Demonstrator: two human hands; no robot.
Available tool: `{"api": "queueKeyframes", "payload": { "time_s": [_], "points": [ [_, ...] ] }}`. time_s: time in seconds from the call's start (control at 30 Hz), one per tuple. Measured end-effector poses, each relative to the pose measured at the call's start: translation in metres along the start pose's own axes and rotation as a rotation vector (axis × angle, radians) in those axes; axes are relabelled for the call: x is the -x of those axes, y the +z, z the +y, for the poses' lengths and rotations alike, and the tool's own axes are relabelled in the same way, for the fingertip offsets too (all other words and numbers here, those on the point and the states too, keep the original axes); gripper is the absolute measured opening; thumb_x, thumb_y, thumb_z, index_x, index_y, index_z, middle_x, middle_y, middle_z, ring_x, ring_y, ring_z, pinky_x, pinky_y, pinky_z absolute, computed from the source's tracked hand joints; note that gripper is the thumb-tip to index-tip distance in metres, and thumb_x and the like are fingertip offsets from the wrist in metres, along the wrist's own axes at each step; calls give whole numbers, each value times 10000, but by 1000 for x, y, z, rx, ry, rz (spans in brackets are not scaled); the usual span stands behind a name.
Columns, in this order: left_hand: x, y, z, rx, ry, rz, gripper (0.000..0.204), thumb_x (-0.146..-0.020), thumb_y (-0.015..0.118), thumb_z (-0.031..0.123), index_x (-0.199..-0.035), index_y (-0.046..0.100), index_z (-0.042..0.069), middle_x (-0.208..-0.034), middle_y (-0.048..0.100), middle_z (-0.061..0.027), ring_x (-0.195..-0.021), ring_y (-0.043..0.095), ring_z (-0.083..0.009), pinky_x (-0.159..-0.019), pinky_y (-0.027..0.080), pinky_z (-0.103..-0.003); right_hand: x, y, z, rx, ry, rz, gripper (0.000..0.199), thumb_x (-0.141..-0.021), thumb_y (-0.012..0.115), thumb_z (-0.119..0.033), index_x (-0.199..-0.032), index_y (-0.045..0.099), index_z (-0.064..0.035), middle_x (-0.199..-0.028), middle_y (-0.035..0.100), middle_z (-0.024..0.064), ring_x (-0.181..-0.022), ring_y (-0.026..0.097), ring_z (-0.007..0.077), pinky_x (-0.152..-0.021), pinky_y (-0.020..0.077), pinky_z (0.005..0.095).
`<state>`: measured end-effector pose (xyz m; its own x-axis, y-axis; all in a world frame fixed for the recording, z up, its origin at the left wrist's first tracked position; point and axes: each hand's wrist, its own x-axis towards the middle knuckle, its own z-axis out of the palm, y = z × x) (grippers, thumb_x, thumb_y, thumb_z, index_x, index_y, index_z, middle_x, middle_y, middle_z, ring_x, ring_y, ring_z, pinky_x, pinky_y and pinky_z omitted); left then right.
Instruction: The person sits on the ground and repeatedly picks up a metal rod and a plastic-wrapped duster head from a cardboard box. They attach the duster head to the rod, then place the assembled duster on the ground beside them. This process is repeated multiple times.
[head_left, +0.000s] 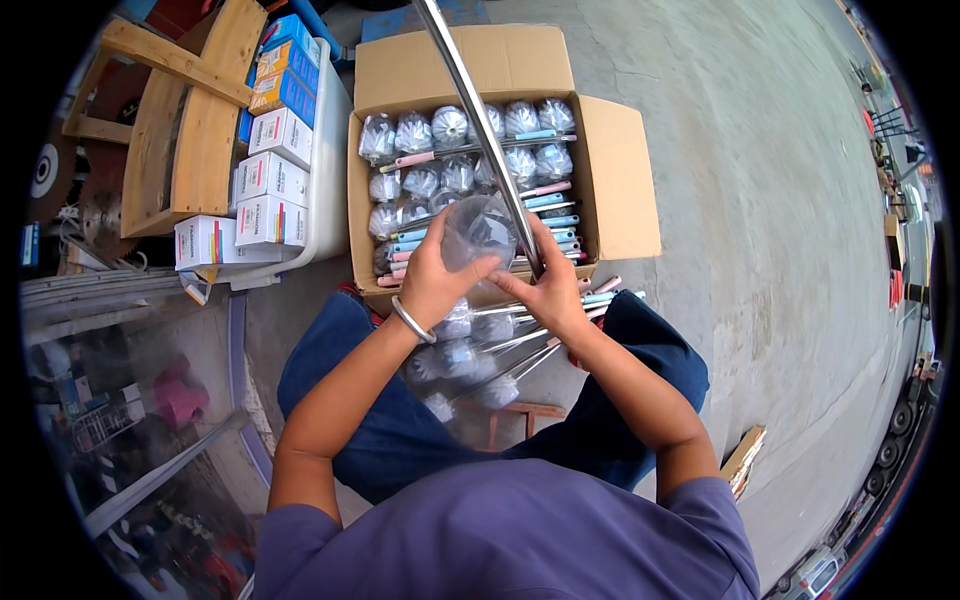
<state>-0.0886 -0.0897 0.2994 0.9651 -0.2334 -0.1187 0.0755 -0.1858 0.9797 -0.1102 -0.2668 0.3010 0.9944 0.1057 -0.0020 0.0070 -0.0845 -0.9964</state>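
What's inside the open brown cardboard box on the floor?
The open brown cardboard box holds rows of plastic-wrapped brushes with pink and blue handles. Hands and a metal rod cover some; lower layers are hidden.

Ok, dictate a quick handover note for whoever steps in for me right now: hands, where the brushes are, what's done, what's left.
Left hand: holds the clear bag over a brush head.
Right hand: grips that brush's metal handle.
Cardboard box in front: rows of bagged brushes, pink and blue grips.
Lap: loose pile of brushes; whether they are bagged is unclear.
Done: the boxed rows.
Left: probably the held brush and the lap pile.
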Motion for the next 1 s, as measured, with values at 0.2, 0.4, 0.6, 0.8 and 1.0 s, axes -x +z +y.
{"api": "queueKeyframes", "payload": {
  "time_s": [0.2,0.4,0.6,0.8,1.0],
  "points": [
    [7,11,1,-394,181,165,950,-746,737,393,-1405,193,-22,-1331,399,-268,-1226,439,-338,-1010,354,-379,3,3,3,-194,106,-7,711,-772,691,2,-1364,298,1,-1317,414,96,-1231,401,182,-1040,320,374],
    [5,1,13,-382,200,39,941,-742,745,357,-1402,189,-17,-1355,357,-279,-1242,399,-390,-1015,353,-396,2,3,0,-191,62,-8,694,-769,692,-2,-1351,313,-6,-1296,424,96,-1201,430,187,-1015,359,389],
    [-15,-25,20,522,-157,-68,756,-804,705,236,-1384,258,49,-1302,449,-93,-1154,487,-243,-960,412,-381,-2,-5,-5,-284,149,-114,566,-836,637,-52,-1327,361,1,-1194,496,107,-1099,489,166,-921,434,327],
    [-33,-78,24,1162,-213,46,434,-863,620,335,-1216,508,108,-1160,575,-69,-1093,544,-243,-926,433,-431,6,-22,4,-76,50,-66,343,-950,497,-177,-1258,443,-34,-747,554,44,-528,458,42,-487,379,183],
    [-37,-108,23,1335,-93,288,404,-874,593,351,-1192,528,110,-1189,558,-93,-1141,501,-271,-969,401,-508,15,-37,-2,299,48,-117,309,-899,557,-166,-1173,535,-26,-732,572,76,-659,545,143,-618,436,279]
  ]
}}
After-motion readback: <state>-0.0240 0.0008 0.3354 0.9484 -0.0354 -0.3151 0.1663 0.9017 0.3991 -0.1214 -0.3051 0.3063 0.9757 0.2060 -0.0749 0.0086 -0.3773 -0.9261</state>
